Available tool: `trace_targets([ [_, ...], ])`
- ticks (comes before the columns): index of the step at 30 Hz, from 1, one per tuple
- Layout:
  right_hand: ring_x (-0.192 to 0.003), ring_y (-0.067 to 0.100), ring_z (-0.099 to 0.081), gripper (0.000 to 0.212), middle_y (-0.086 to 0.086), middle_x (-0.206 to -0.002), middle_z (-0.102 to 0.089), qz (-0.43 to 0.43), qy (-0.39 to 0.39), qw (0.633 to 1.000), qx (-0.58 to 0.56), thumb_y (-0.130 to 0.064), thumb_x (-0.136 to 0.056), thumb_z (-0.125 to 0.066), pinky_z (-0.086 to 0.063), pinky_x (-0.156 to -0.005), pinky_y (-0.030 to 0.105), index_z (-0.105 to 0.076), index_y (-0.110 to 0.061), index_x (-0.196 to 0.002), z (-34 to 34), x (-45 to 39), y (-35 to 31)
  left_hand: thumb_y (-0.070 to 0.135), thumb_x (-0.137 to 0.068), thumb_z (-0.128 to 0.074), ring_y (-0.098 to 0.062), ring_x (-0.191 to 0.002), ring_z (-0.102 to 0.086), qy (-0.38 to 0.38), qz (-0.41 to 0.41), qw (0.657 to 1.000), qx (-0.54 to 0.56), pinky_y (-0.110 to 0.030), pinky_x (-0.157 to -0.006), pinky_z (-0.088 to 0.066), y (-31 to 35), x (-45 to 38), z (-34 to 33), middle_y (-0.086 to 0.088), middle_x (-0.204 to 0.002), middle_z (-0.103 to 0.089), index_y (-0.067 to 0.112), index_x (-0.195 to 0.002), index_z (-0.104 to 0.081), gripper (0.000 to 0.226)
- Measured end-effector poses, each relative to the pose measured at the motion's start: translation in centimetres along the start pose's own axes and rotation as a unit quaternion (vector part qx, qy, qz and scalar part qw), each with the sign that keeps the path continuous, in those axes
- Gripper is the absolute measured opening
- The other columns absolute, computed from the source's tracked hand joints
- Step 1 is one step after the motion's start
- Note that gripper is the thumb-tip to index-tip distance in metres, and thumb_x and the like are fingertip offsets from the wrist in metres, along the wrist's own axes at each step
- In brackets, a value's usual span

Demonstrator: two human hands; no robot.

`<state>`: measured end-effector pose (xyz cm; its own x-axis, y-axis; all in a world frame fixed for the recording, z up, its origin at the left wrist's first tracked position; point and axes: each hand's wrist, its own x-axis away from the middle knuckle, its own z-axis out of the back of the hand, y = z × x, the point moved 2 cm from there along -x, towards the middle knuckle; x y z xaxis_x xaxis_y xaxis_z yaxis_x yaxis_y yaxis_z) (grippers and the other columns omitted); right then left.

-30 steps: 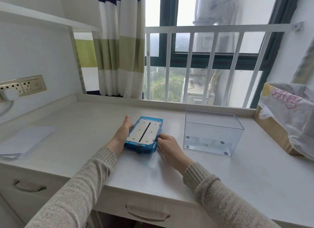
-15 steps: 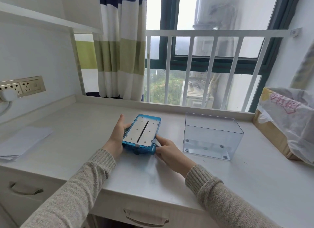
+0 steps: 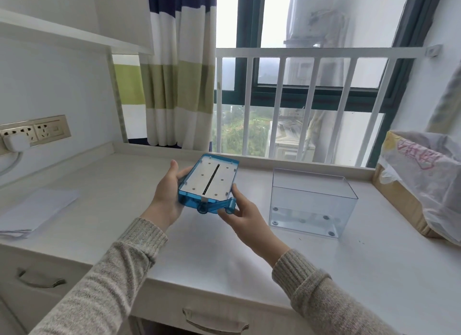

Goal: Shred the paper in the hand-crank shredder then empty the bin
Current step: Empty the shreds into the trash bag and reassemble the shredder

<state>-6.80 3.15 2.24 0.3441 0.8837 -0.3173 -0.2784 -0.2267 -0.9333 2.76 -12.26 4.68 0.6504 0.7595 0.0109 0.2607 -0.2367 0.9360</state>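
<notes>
A pale, faintly grained white desk fills the lower frame, with drawer pulls along its front edge at the bottom. Behind it, across the upper middle, a white railing stands before a dark-framed window, and a striped curtain of navy, white and olive hangs at upper centre. A brass-toned socket strip sits on the wall at left.

In the middle of the frame I hold the shredder head lifted off the desk and tilted: translucent blue plastic, a flat rectangle with a white slotted face. My left hand grasps its left edge, thumb up beside it; my right hand grips its near right corner by the blue crank.

The clear bin, a glossy open box, stands on the desk at centre right. A stack of white paper lies flat at the left edge. At far right, a crinkled plastic bag lines a cardboard box.
</notes>
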Motion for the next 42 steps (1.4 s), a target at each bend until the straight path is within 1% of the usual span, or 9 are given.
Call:
trace_targets([
  [3, -0.118, 0.003, -0.058, 0.056, -0.014, -0.134, -0.055, 0.021, 0.019, 0.999, 0.019, -0.008, -0.096, -0.054, -0.047, -0.098, 0.019, -0.033, -0.039, -0.138, -0.1, 0.2, -0.3, 0.049, -0.102, -0.019, -0.028, -0.109, -0.064, 0.000, -0.001, 0.998, 0.065, -0.043, -0.090, -0.051, -0.5, 0.1, -0.2, -0.011, -0.116, -0.070, 0.016, -0.117, -0.065, 0.059],
  [6, -0.120, 0.002, -0.056, 0.064, -0.003, -0.143, -0.050, 0.026, 0.025, 0.999, 0.032, -0.005, -0.096, -0.052, -0.046, -0.102, 0.024, -0.023, -0.022, -0.150, -0.2, 0.3, -0.4, 0.038, -0.104, -0.025, -0.029, -0.112, -0.062, -0.009, 0.015, 0.990, 0.139, -0.042, -0.085, -0.053, -0.8, 0.4, -0.3, -0.015, -0.119, -0.067, 0.010, -0.117, -0.062, 0.048],
  [11, -0.123, 0.001, -0.053, 0.071, -0.008, -0.141, -0.049, 0.030, 0.030, 0.999, 0.031, -0.001, -0.096, -0.050, -0.043, -0.106, 0.026, -0.010, -0.018, -0.153, 0.1, 0.6, -0.7, 0.032, -0.104, -0.030, -0.027, -0.105, -0.068, -0.068, 0.025, 0.980, 0.186, -0.040, -0.080, -0.059, -0.9, 1.1, -0.7, -0.015, -0.119, -0.068, 0.011, -0.120, -0.060, 0.040],
  [16, -0.126, 0.007, -0.051, 0.065, -0.003, -0.141, -0.050, 0.058, 0.042, 0.997, 0.030, 0.000, -0.097, -0.047, -0.043, -0.107, 0.034, -0.018, -0.017, -0.152, 0.6, 0.7, -1.2, 0.031, -0.104, -0.033, -0.030, -0.105, -0.068, -0.120, -0.008, 0.969, 0.215, -0.046, -0.084, -0.057, -0.5, 2.0, -1.9, -0.014, -0.119, -0.068, 0.014, -0.125, -0.063, 0.041],
  [20, -0.127, 0.005, -0.049, 0.059, -0.005, -0.141, -0.049, 0.078, 0.046, 0.995, 0.039, -0.004, -0.097, -0.048, -0.045, -0.105, 0.030, -0.025, -0.033, -0.144, 0.5, 1.1, -1.5, 0.042, -0.100, -0.033, -0.031, -0.103, -0.067, -0.158, -0.007, 0.962, 0.221, -0.043, -0.078, -0.058, -0.4, 2.5, -3.0, -0.012, -0.121, -0.067, 0.018, -0.130, -0.058, 0.045],
  [27, -0.127, 0.003, -0.049, 0.051, -0.010, -0.139, -0.053, 0.078, 0.096, 0.990, 0.074, -0.016, -0.098, -0.050, -0.046, -0.103, 0.027, -0.034, -0.029, -0.145, 0.9, 0.9, -1.1, 0.051, -0.094, -0.036, -0.032, -0.101, -0.066, -0.196, 0.022, 0.949, 0.246, -0.042, -0.078, -0.058, -0.5, 2.8, -4.3, -0.013, -0.120, -0.066, 0.020, -0.126, -0.061, 0.051],
  [29, -0.133, 0.005, -0.044, 0.053, -0.011, -0.142, -0.049, 0.071, 0.099, 0.988, 0.091, -0.019, -0.097, -0.053, -0.044, -0.106, 0.032, -0.033, -0.035, -0.144, 1.1, 1.0, -0.9, 0.054, -0.092, -0.038, -0.033, -0.104, -0.064, -0.203, 0.024, 0.950, 0.235, -0.044, -0.082, -0.054, -0.5, 2.7, -4.3, -0.014, -0.123, -0.064, 0.021, -0.126, -0.062, 0.053],
  [34, -0.146, 0.013, -0.021, 0.059, -0.010, -0.154, -0.035, 0.061, 0.111, 0.986, 0.105, -0.020, -0.096, -0.055, -0.033, -0.114, 0.047, -0.030, -0.023, -0.149, 1.3, 0.9, -0.6, 0.058, -0.091, -0.038, -0.036, -0.102, -0.065, -0.209, 0.052, 0.948, 0.235, -0.046, -0.080, -0.057, -0.6, 2.8, -4.4, -0.016, -0.125, -0.063, 0.021, -0.128, -0.061, 0.057],
  [42, -0.142, 0.014, -0.032, 0.058, -0.008, -0.150, -0.041, 0.057, 0.113, 0.985, 0.119, -0.021, -0.096, -0.054, -0.041, -0.109, 0.044, -0.031, -0.031, -0.148, 1.5, 0.8, -0.5, 0.055, -0.095, -0.034, -0.039, -0.104, -0.064, -0.214, 0.073, 0.946, 0.231, -0.047, -0.077, -0.058, -1.1, 3.1, -4.0, -0.019, -0.127, -0.061, 0.017, -0.132, -0.058, 0.059],
])
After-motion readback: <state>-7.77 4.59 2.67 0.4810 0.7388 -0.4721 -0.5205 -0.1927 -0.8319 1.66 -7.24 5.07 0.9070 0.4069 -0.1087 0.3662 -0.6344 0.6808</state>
